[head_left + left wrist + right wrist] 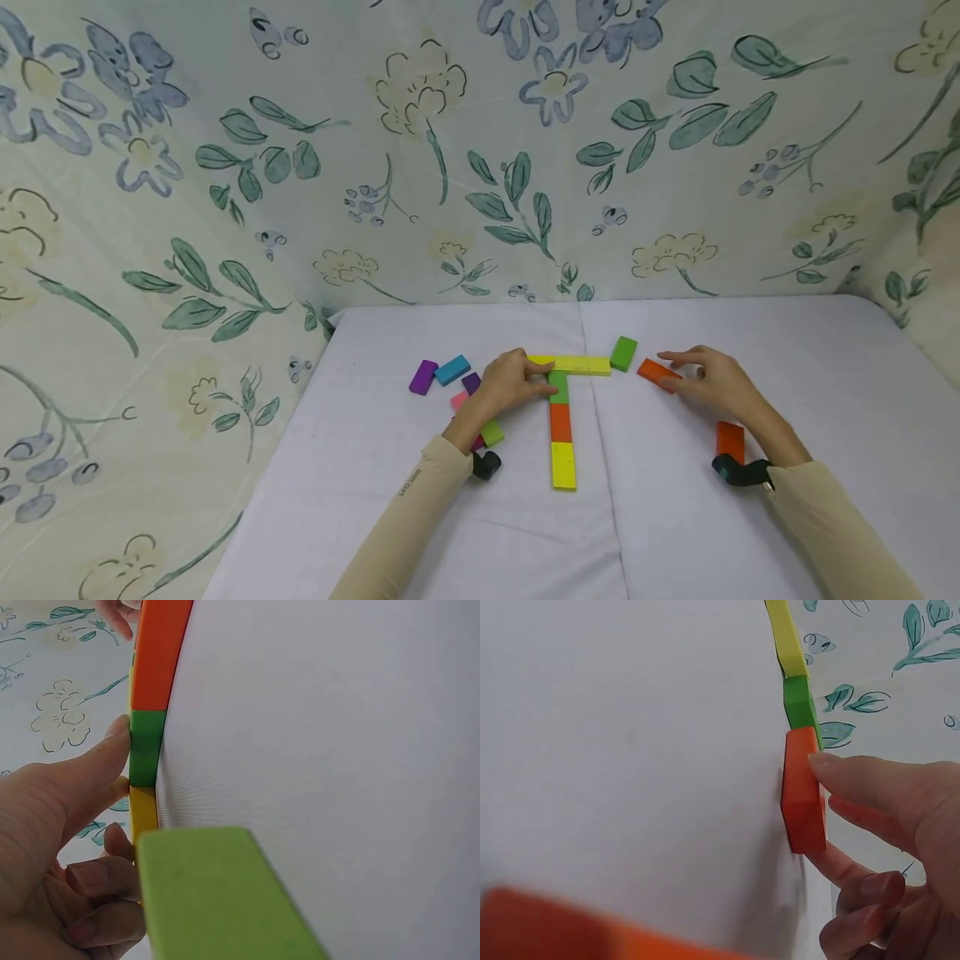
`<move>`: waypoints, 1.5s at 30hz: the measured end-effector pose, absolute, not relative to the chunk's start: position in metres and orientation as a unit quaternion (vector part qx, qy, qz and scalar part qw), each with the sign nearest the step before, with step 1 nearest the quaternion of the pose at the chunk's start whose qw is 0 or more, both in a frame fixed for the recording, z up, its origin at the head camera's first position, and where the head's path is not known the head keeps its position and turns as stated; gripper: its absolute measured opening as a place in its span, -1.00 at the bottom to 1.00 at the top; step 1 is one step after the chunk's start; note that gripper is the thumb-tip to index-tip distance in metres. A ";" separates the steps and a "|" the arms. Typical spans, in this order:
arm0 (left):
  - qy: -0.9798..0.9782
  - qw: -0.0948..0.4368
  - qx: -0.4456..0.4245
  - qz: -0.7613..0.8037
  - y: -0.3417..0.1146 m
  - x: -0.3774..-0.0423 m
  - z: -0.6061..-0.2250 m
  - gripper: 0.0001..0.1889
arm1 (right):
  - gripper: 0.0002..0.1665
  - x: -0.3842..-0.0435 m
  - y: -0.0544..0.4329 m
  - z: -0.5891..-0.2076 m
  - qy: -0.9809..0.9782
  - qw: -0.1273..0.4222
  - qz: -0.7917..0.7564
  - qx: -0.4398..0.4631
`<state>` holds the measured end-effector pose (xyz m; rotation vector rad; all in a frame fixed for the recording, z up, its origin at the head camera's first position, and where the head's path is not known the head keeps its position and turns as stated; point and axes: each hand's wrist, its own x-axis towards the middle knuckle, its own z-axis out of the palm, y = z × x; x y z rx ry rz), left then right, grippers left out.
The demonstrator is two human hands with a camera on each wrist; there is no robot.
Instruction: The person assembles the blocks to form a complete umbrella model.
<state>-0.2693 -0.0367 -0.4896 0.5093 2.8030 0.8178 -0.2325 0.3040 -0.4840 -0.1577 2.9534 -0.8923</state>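
Note:
Yellow blocks (588, 366) form a crossbar, and below it runs a column of a green block (559, 390), an orange block (560, 422) and a yellow block (563, 467). My left hand (506, 387) is at the junction, thumb on the green block and index finger over the crossbar's left end. To the right, my right hand (708, 379) pinches another orange block (801, 776) between thumb and fingers, low over the cloth. A tilted green block (623, 354) lies between the crossbar's right end and this orange block.
Purple (423, 377) and blue (453, 370) blocks lie left of my left hand. A lime-green block (492, 432) and several others are partly hidden under the left forearm. One more orange block (730, 442) sits near the right wrist. White cloth (660, 517) covers the table.

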 end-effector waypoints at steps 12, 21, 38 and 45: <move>0.941 0.088 0.170 0.278 -0.038 -0.270 -0.491 -0.44 | -0.47 -0.229 0.300 -0.491 0.959 -0.003 -0.279 -0.053; 0.941 0.087 0.177 0.277 -0.037 -0.270 -0.490 -0.45 | -0.46 -0.232 0.305 -0.491 0.960 -0.024 -0.274 -0.057; 0.938 0.094 0.174 0.285 -0.039 -0.270 -0.489 -0.45 | -0.47 -0.286 0.270 -0.477 0.952 -0.080 -0.293 -0.019; 0.937 0.094 0.172 0.289 -0.040 -0.272 -0.491 -0.45 | -0.47 -0.310 0.246 -0.478 0.952 -0.056 -0.300 -0.013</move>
